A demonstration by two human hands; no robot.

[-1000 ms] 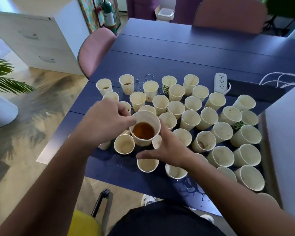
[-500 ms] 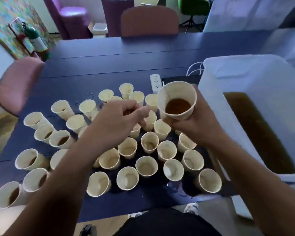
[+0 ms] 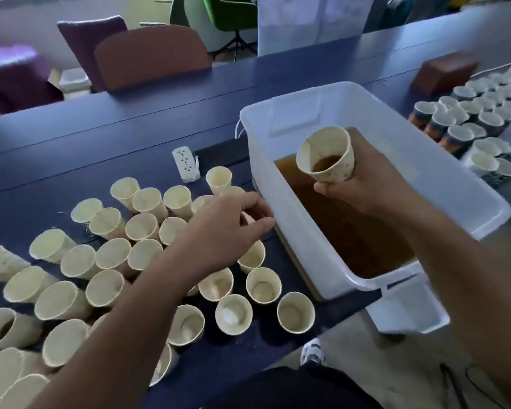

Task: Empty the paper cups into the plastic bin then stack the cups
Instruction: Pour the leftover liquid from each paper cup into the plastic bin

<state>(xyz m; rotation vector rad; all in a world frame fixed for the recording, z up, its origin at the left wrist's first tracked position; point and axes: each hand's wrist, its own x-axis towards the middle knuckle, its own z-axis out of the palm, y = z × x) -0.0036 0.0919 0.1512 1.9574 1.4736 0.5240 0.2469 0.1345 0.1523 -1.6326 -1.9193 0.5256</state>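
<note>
My right hand [image 3: 363, 184] grips a cream paper cup [image 3: 326, 154] holding brown liquid, tilted a little toward me, above the white plastic bin [image 3: 313, 249]. The bin is partly filled with brown liquid [image 3: 345, 231]. My left hand [image 3: 227, 228] hovers over the paper cups [image 3: 148, 228] that stand on the dark blue table [image 3: 160, 113], just left of the bin's wall. Its fingers are loosely curled with thumb and fingertips near each other, and nothing shows between them. Most cups near it look empty.
A white power strip [image 3: 186, 164] lies behind the cups. More cups with dark patterned sides [image 3: 466, 125] stand right of the bin, beside a brown box [image 3: 446, 70]. Chairs [image 3: 151, 57] line the table's far side. A white bin lid [image 3: 410, 305] juts past the table's near edge.
My right hand carried the filled cup rightward from over the cup cluster to above the bin. My left hand let go of it and stayed over the cups. The view swung right.
</note>
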